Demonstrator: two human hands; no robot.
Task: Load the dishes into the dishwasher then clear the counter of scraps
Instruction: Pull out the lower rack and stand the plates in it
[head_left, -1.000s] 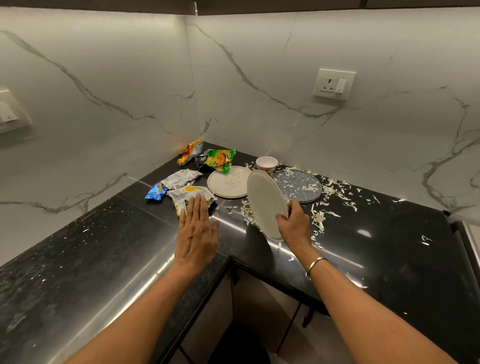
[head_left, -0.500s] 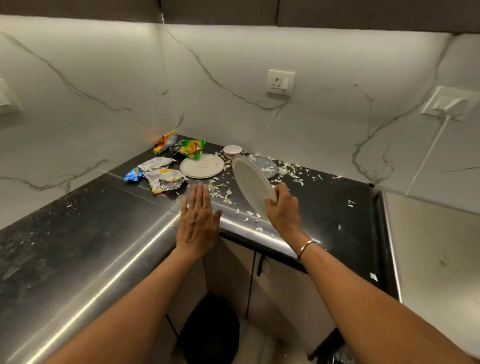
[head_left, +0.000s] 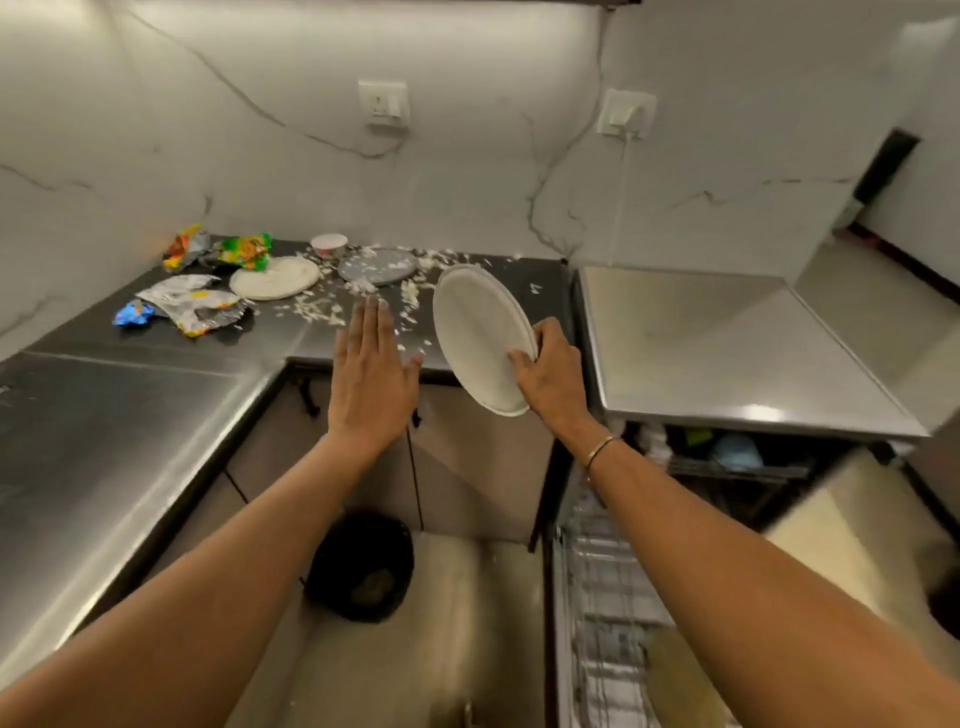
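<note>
My right hand (head_left: 551, 370) grips the rim of a white plate (head_left: 475, 332), tilted on edge in the air in front of the counter edge. My left hand (head_left: 370, 373) is flat with straight fingers, hovering at the counter's front edge and holding nothing. On the black counter (head_left: 104, 415) lie a second white plate (head_left: 275, 278), a grey speckled plate (head_left: 378, 266) and a small white bowl (head_left: 329, 244), with white shredded scraps (head_left: 317, 309) scattered around them. The open dishwasher (head_left: 727, 467) is at the lower right, its pulled-out wire rack (head_left: 608, 597) below my right arm.
Crumpled snack wrappers (head_left: 192, 306) lie at the counter's back left corner. A black bin (head_left: 363, 566) stands on the floor below the cabinets. A steel worktop (head_left: 717, 343) sits above the dishwasher. Two wall sockets (head_left: 383, 105) are on the marble backsplash.
The view has swung right and back, bringing the dishwasher and bin into sight. My right hand has carried the plate off the counter toward the right. My left hand has drawn back to the counter edge.
</note>
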